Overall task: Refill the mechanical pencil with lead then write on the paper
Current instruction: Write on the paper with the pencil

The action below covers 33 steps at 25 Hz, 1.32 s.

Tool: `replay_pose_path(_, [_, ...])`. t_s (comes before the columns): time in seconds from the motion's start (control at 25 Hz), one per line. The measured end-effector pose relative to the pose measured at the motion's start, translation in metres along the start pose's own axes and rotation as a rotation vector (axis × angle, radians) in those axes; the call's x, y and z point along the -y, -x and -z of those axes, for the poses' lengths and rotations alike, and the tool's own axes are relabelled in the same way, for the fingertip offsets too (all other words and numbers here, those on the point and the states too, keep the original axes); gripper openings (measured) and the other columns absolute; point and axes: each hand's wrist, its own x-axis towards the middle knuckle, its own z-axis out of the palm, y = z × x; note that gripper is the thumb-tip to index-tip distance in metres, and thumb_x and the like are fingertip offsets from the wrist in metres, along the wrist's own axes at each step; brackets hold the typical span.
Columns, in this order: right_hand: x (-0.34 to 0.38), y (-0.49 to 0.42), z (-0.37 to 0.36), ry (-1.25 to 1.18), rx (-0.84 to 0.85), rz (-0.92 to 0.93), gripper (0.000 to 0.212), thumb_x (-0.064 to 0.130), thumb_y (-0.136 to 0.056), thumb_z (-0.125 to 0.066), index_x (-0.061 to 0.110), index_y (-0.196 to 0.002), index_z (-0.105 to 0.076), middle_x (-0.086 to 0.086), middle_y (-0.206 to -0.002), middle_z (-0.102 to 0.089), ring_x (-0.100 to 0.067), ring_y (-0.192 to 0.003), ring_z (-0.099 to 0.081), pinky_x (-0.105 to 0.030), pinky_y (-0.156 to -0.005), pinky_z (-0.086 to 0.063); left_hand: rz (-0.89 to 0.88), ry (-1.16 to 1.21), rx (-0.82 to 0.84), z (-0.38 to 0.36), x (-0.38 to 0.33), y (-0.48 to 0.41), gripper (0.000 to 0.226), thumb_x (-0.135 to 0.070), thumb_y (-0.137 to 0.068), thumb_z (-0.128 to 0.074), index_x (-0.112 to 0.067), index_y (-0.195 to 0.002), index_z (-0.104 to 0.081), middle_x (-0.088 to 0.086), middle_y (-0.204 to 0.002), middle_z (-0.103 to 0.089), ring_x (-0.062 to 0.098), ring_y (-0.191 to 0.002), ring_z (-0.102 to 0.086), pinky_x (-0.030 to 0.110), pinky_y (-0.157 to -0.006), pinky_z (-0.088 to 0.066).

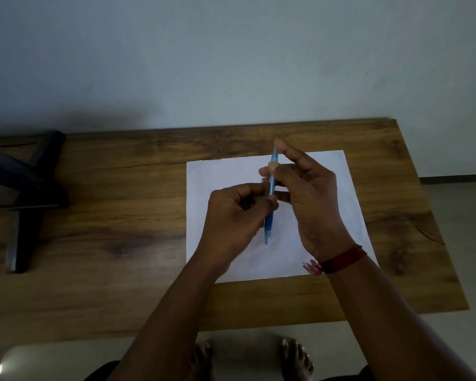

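A blue mechanical pencil [272,185] is held nearly upright above a white sheet of paper [217,177], its tip pointing down toward the sheet. My left hand [234,213] grips the pencil's lower half between thumb and fingers. My right hand [311,193] pinches the upper half, with a fingertip resting on the top end. A red thread band circles my right wrist. No lead or lead case is visible.
The paper lies on a wooden table [121,229] against a pale wall. A black stand [25,199] sits at the table's left end. The table's right edge drops off to the floor, and my bare feet show below the near edge.
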Motion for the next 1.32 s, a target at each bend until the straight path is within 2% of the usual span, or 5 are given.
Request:
replay_pose_path(0.28, [-0.007, 0.010, 0.014, -0.163, -0.111, -0.133, 0.046, 0.011, -0.089, -0.067, 0.024, -0.132, -0.057, -0.001, -0.090, -0.078, -0.017, -0.087, -0.075, -0.026, -0.063, -0.059, 0.018, -0.049, 0.062, 0.009, -0.009, 0.003, 0.013, -0.023, -0.092, -0.062, -0.030, -0.091, -0.073, -0.015, -0.083, -0.073, 0.006, -0.063, -0.066, 0.011, -0.051, -0.045])
replay_pose_path(0.6, [-0.018, 0.026, 0.023, -0.366, -0.226, -0.194, 0.027, 0.021, -0.091, -0.064, 0.010, -0.115, -0.066, -0.003, -0.094, -0.074, -0.022, -0.090, -0.074, -0.040, -0.079, -0.061, 0.033, 0.003, -0.265, 0.036, 0.000, 0.016, 0.009, -0.024, -0.088, -0.067, -0.031, -0.084, -0.072, -0.013, -0.078, -0.073, 0.006, -0.064, -0.066, 0.012, -0.051, -0.046])
replay_pose_path(0.8, [-0.015, 0.025, 0.028, -0.830, -0.119, -0.128, 0.021, 0.032, -0.102, -0.046, 0.019, -0.103, -0.062, -0.004, -0.078, -0.059, -0.018, -0.072, -0.064, -0.039, -0.075, -0.058, -0.218, -0.464, -0.523, 0.050, 0.018, 0.026, 0.016, -0.025, -0.089, -0.066, -0.016, -0.101, -0.071, -0.004, -0.097, -0.072, 0.007, -0.080, -0.065, 0.005, -0.066, -0.042])
replay_pose_path(1.0, [-0.017, 0.030, 0.034, -0.899, -0.105, -0.145, 0.045, 0.054, -0.097, -0.042, 0.017, -0.074, -0.056, 0.001, -0.057, -0.043, -0.012, -0.051, -0.038, -0.027, -0.054, -0.035, -0.180, -0.691, -0.467, 0.038, 0.037, 0.045, 0.042, -0.043, -0.089, -0.051, -0.015, -0.119, -0.064, 0.005, -0.124, -0.065, 0.024, -0.111, -0.058, 0.026, -0.088, -0.040])
replay_pose_path(1.32, [-0.012, 0.045, 0.043, -0.948, -0.133, -0.109, 0.047, 0.049, -0.090, -0.040, 0.015, -0.058, -0.050, 0.004, -0.046, -0.035, -0.010, -0.042, -0.029, -0.024, -0.048, -0.026, -0.104, -0.907, -0.348, 0.025, 0.058, 0.066, 0.062, -0.054, -0.087, -0.046, -0.023, -0.141, -0.044, 0.005, -0.154, -0.035, 0.031, -0.142, -0.030, 0.050, -0.113, -0.020])
